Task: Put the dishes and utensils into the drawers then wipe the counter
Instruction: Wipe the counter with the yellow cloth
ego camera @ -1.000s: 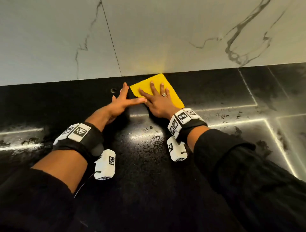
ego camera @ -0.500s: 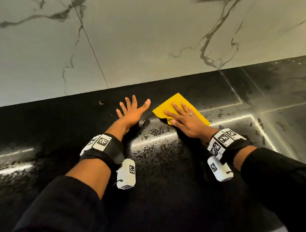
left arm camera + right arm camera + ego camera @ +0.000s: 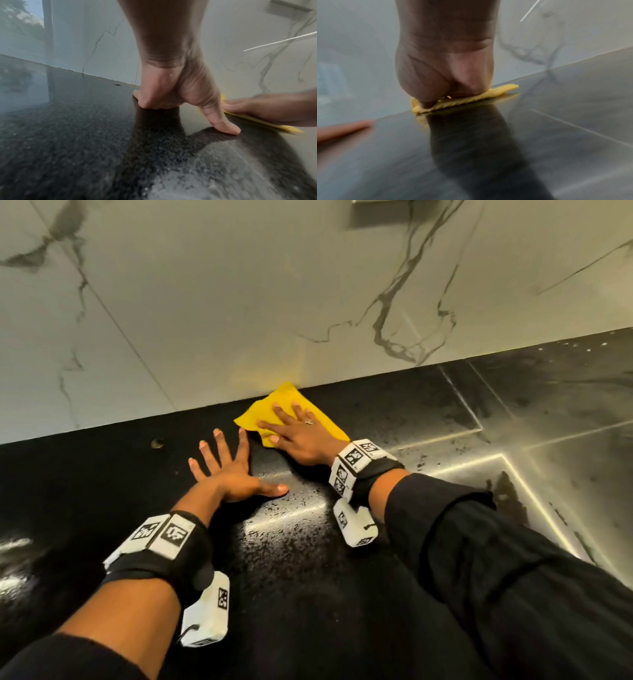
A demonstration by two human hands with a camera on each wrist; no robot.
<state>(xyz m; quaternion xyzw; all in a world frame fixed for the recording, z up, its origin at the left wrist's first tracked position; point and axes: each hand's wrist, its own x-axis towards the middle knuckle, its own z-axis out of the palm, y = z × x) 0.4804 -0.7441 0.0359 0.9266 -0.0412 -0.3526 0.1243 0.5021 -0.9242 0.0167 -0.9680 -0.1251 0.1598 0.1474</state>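
I am leaning over the black counter (image 3: 308, 594), wiping it up to the far marble wall (image 3: 239, 302). My right hand (image 3: 301, 436) is pressing the yellow cloth (image 3: 270, 410) flat, fingers straight and spread, at the far edge against the wall. My left hand (image 3: 229, 474) is lying open on the stone just beside it, bracing me. Even palm pressure and overlapping passes should serve best, I judge.

A white marble wall (image 3: 212, 313) with dark gray veins stands behind the black top. A thin seam line (image 3: 113, 313) runs down it. A small gray ledge (image 3: 380, 210) sticks out high up. A window (image 3: 20, 17) shows green leaves far left.
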